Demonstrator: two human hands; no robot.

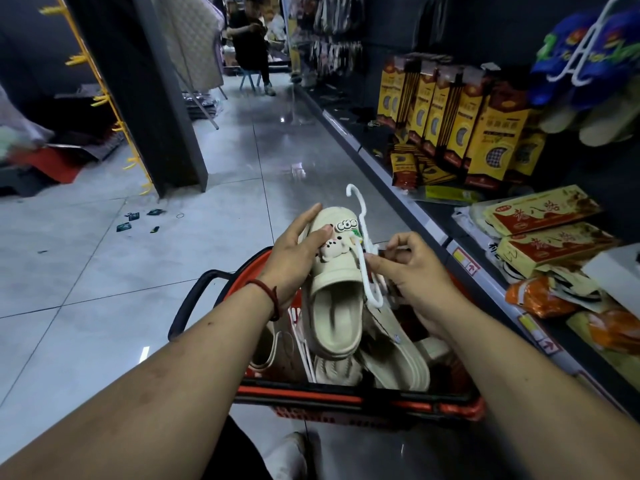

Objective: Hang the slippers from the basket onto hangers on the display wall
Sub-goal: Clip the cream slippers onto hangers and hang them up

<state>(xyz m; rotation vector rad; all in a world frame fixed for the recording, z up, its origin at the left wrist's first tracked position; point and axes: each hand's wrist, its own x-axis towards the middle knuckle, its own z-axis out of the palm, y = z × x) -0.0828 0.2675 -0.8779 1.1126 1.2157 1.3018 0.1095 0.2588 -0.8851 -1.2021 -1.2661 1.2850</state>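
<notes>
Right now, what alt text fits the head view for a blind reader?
A person's left hand holds a cream slipper over a red basket holding more slippers, while the right hand pinches a white hanger beside it, in a shop aisle.

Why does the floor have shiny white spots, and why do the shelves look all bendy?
Head view: white spots on the floor are lights glaring off glossy tiles; the shelf edge bows from the wide-angle lens; the left edge is smeared, while the slipper and hanger look fairly sharp.
</notes>
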